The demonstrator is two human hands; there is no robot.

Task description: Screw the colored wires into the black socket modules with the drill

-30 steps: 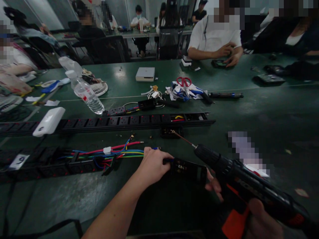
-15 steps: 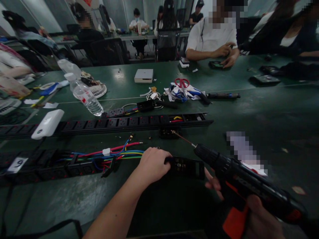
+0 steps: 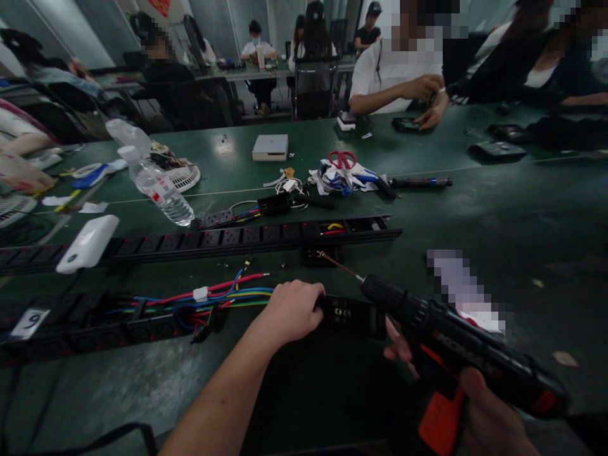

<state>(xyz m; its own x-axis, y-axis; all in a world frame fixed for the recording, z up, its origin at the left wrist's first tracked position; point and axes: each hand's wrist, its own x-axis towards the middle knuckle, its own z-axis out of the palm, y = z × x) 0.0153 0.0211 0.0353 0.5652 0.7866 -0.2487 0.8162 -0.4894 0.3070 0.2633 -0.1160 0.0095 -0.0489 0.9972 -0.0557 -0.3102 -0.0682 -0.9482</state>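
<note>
The green counter [image 3: 498, 215] lies bare to the right and along its near edge, and a long black power strip [image 3: 213, 239] crosses it just beyond the work. The right hand [image 3: 489, 421] is wrapped tight round the grip of a black-and-orange drill [image 3: 456, 345], its bit pointing far-left. The left hand [image 3: 292, 310] is curled closed on the left end of a small black socket module [image 3: 354, 315], which lies between both hands.

A black drill [image 3: 456, 345] with an orange base, red, blue, yellow and green wires [image 3: 228, 292], red-handled scissors [image 3: 342, 158], a white box [image 3: 270, 146] and a clear, red-labelled bottle [image 3: 159, 188] lie over a dark green table [image 3: 498, 209].
</note>
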